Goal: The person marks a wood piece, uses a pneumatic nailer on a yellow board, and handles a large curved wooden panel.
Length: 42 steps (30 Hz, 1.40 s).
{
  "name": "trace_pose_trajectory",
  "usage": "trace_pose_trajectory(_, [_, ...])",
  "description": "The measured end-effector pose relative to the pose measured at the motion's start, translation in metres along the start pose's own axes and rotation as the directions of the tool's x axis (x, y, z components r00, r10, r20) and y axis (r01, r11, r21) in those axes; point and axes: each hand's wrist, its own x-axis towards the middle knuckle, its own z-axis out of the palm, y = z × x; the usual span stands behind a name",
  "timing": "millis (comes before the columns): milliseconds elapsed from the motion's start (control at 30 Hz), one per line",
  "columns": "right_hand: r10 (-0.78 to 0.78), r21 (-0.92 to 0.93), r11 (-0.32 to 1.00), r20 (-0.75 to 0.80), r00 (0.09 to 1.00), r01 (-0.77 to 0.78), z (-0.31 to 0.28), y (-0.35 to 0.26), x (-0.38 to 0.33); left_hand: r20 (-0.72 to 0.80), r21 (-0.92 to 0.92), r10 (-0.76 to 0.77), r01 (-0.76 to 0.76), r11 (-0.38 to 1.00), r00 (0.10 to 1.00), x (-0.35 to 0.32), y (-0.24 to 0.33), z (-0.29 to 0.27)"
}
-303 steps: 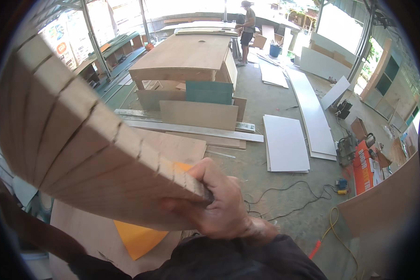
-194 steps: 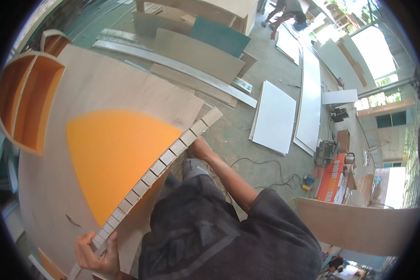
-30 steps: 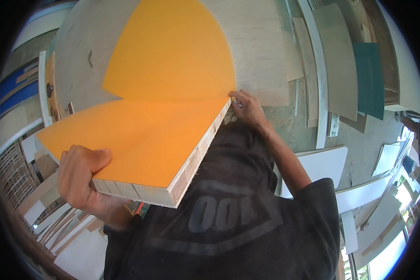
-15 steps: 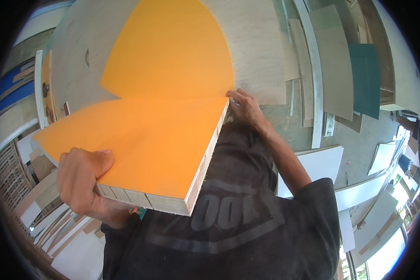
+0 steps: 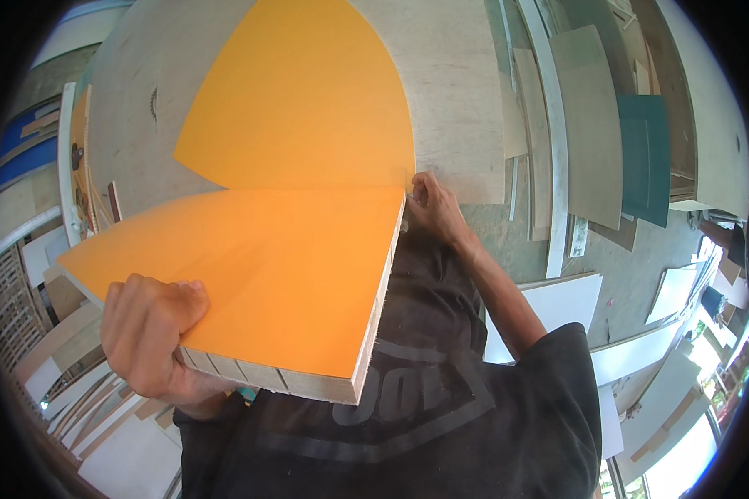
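My left hand [image 5: 148, 328] grips the near left edge of a thick, orange-faced blockboard panel [image 5: 291, 274], thumb on top and fingers out of sight underneath. The panel is tilted, its near end raised in front of my dark shirt, and pale wood blocks show along its cut edge. Beyond it, a second orange surface [image 5: 300, 100] with a curved right side lies on a large pale board [image 5: 458, 100]. The two orange faces meet along a line. At the right end of that line my right hand [image 5: 437, 206] is pinched closed by the panel's corner; anything between its fingertips is hidden.
To the right stand long boards [image 5: 587, 125], a green panel [image 5: 643, 158] and a pale rail [image 5: 549, 166]. White sheets [image 5: 549, 308] lie beside my right arm. Stacked offcuts [image 5: 100, 416] are at the lower left. A saw blade [image 5: 153, 104] shows in the pale surface.
The panel's near end has shifted slightly nearer me and to the right in the picture, with my left hand still on it. My right hand's fingers have curled in at the corner.
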Motion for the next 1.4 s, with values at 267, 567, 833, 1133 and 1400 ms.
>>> trace_pose_trajectory(267, [-0.099,-0.046,0.994,-0.037,0.994,0.097,0.001,0.001,-0.005,0.053,0.03,0.003,-0.004,1.0,0.999,0.005,-0.002,-0.001])
trace_pose_trajectory(567, [0.035,0.043,0.998,0.016,0.999,-0.036,-0.007,0.0,-0.003,0.104,-0.022,-0.014,0.017,1.0,0.995,0.012,-0.003,-0.004])
trace_pose_trajectory(833, [-0.09,-0.071,0.993,0.008,0.996,0.09,-0.006,-0.005,-0.002,0.125,-0.008,0.023,-0.023,1.0,0.992,0.012,-0.008,-0.005])
trace_pose_trajectory(1133, [-0.169,-0.083,0.982,0.025,0.985,0.17,-0.009,-0.01,0.002,0.082,0.021,0.0,-0.002,1.0,0.997,0.008,-0.003,-0.003])
trace_pose_trajectory(1400, [-0.059,-0.238,0.962,0.293,0.954,0.132,-0.047,-0.047,0.008,0.003,-0.061,0.122,-0.122,0.991,0.992,0.015,-0.018,0.001])
